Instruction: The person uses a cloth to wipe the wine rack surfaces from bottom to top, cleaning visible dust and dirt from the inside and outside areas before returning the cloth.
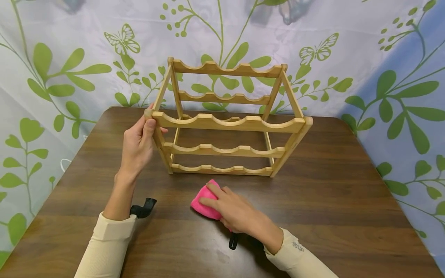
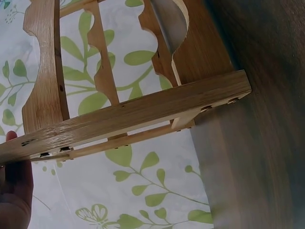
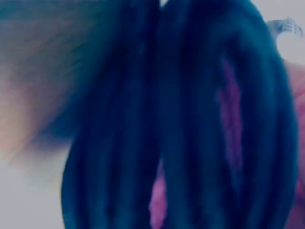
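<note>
A light wooden wine rack (image 1: 229, 122) with scalloped rails stands toward the back of the table. My left hand (image 1: 137, 144) grips its front left upper corner, thumb on the near side. In the left wrist view, that hand (image 2: 16, 202) is at the lower left, by the end of a side post (image 2: 143, 109). In front of the rack, my right hand (image 1: 238, 208) holds a bunched pink cloth (image 1: 201, 202) low over the table, fingers bent across its top. Blurred dark shapes fill most of the right wrist view, with slivers of pink cloth (image 3: 158, 200) between them.
The dark brown wooden table (image 1: 333, 185) reaches back to a white curtain (image 1: 146, 23) printed with green leaves and butterflies. Black straps or mounts (image 1: 143, 208) show by both wrists. A thin white loop (image 1: 63, 165) shows at the table's left edge.
</note>
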### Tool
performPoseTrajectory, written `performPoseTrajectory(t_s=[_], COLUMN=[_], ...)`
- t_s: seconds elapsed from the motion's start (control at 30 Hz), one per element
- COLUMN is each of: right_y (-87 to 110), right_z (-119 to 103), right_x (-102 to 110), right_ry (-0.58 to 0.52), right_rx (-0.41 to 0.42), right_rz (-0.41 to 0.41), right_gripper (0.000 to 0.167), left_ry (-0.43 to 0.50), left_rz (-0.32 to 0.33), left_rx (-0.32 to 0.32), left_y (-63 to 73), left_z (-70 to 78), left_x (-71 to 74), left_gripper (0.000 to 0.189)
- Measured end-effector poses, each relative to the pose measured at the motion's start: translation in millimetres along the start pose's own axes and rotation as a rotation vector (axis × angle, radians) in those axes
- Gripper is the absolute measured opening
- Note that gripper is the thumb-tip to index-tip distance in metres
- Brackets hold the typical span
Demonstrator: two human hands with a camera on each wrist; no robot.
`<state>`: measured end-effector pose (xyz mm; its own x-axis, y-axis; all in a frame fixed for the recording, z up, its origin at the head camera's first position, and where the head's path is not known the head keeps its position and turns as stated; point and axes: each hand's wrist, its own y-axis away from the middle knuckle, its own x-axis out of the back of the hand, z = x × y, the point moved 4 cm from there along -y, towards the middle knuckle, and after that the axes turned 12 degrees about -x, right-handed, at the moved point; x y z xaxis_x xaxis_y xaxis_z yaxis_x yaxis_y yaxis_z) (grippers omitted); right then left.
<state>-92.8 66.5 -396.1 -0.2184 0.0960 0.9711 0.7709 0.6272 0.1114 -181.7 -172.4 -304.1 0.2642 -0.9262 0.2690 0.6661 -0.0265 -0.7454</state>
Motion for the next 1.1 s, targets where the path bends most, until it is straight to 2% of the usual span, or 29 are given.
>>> performPoseTrajectory(t_s=[0.13, 0.2, 0.27, 0.33, 0.5, 0.57, 0.63, 0.7, 0.8, 0.97, 1.1], right_y=[-8.6, -11.8, -13.5, -13.4, -9.3, -11.0, -16.3, -24.6, -40.7, -65.8, -73.0], right_z=[-4, -10, -18, -28, -46, -50, -51, -53, -56, -55, -59], right_x=[11, 20, 32, 46, 90, 106, 120, 128, 132, 120, 116], right_ry=[0.070, 0.084, 0.052, -0.017, -0.131, -0.128, -0.120, -0.093, -0.008, 0.213, 0.330], right_rx=[0.053, 0.075, 0.099, 0.134, 0.217, 0.221, 0.213, 0.209, 0.173, 0.010, -0.069], right_rz=[0.071, 0.137, 0.233, 0.375, 0.834, 0.970, 1.050, 1.088, 1.098, 1.065, 1.056], right_gripper=[0.070, 0.070, 0.071, 0.070, 0.056, 0.052, 0.049, 0.048, 0.047, 0.053, 0.051], left_ry=[0.008, 0.004, 0.002, 0.003, -0.008, -0.026, -0.043, -0.053, -0.057, -0.122, -0.206], left_rz=[-0.005, -0.004, -0.001, 0.001, -0.030, -0.055, -0.079, -0.091, -0.098, -0.106, -0.082], left_rx=[0.006, 0.004, -0.005, -0.015, -0.024, -0.021, -0.017, -0.010, -0.016, -0.069, -0.090], left_y=[-0.4, -0.3, 0.5, 1.5, 2.5, 2.1, 1.9, 1.4, 0.5, -0.8, -1.4], left_z=[-0.2, -0.2, 0.1, 0.4, 1.3, 1.5, 1.7, 1.4, 1.0, 2.0, 4.1], left_x=[0.6, 0.7, 0.6, 0.0, -2.1, -2.1, -1.4, 0.2, 2.2, 2.5, 2.8], left_gripper=[0.039, 0.039, 0.038, 0.038, 0.039, 0.040, 0.041, 0.041, 0.041, 0.041, 0.040])
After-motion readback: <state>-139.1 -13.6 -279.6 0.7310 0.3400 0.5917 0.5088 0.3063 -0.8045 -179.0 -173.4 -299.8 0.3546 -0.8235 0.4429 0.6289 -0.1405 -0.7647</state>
